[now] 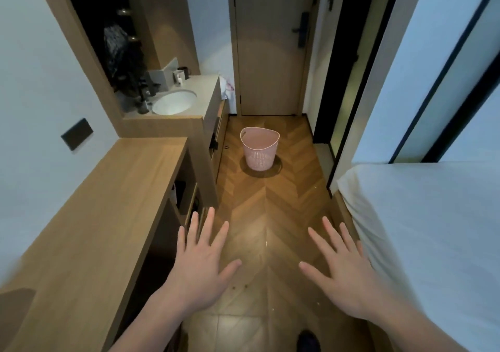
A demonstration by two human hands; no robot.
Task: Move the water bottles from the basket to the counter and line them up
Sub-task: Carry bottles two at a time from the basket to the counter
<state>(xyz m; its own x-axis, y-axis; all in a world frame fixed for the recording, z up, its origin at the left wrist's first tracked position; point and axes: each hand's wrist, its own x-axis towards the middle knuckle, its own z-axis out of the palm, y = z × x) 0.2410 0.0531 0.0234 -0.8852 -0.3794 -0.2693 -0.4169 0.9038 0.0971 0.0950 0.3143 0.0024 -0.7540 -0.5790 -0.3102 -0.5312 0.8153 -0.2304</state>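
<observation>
We hold our left hand (201,263) and right hand (345,269) out flat, fingers spread, gripping nothing, above the herringbone floor (270,211). Well ahead, the pink basket (259,147) stands upright before the door (272,43); we cannot see its contents. The wooden counter (108,203) runs along our left. No writing is readable.

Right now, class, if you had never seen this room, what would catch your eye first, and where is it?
Two open hands, the left hand and right hand, spread over the floor in the foreground. Beyond them a pink basket stands alone on the herringbone floor before a closed door. A long wooden counter runs along the left.
</observation>
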